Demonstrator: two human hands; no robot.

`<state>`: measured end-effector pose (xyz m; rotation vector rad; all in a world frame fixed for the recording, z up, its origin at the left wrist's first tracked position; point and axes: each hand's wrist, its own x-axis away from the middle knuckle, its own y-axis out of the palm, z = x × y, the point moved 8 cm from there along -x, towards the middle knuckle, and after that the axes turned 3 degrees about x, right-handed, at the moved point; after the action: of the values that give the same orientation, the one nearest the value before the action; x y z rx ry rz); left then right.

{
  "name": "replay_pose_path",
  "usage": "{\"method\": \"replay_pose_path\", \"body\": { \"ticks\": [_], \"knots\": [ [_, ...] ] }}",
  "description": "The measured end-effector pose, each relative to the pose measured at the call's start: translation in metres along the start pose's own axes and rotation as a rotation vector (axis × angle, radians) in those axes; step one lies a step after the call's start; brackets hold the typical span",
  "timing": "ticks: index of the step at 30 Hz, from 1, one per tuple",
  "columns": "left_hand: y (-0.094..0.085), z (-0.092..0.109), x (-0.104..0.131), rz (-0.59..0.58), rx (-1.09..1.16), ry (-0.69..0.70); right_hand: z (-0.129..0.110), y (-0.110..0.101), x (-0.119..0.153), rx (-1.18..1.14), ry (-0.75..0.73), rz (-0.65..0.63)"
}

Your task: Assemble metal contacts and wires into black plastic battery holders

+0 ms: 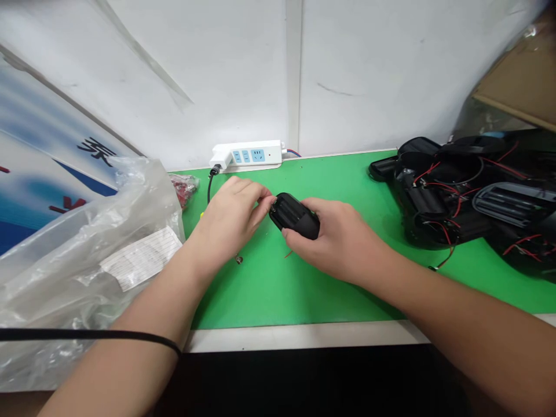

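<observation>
A black oval plastic housing (295,215) is held over the green mat, with long hollows along its upper face. My right hand (336,234) wraps round its right end, thumb at the near side. My left hand (237,214) is closed in a pinch at the housing's left end, by a small metal part there; what the fingertips hold is too small to make out. A short red wire (288,253) shows below the housing. On the mat under my left hand lies a small metal piece (238,260).
A white power strip (260,155) with a black plug stands against the wall. Several black housings with red wires (428,200) are piled at the right. Clear plastic bags (147,202) lie at the left, and a cardboard box (521,87) is at the upper right.
</observation>
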<state>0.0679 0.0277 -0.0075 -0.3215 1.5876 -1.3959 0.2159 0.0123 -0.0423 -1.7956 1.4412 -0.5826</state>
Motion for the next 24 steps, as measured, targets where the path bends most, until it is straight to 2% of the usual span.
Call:
{"method": "replay_pose_path", "body": {
  "ticks": [6, 10, 14, 18, 24],
  "knots": [
    [0.003, -0.005, -0.001, 0.016, 0.098, -0.067, 0.001, 0.0, -0.001, -0.046, -0.021, 0.006],
    [0.008, -0.016, -0.001, 0.028, 0.257, -0.195, 0.0, 0.002, -0.002, -0.103, -0.041, -0.022],
    [0.028, -0.025, 0.0, -0.087, 0.589, -0.342, 0.0, 0.002, -0.003, -0.127, -0.037, -0.036],
    [0.044, -0.022, 0.001, -0.212, 0.903, -0.388, 0.001, 0.001, -0.004, -0.17, -0.011, -0.047],
    [0.044, -0.031, 0.003, -0.183, 1.02, -0.474, 0.0, 0.002, -0.004, -0.309, 0.039, -0.11]
  ]
}}
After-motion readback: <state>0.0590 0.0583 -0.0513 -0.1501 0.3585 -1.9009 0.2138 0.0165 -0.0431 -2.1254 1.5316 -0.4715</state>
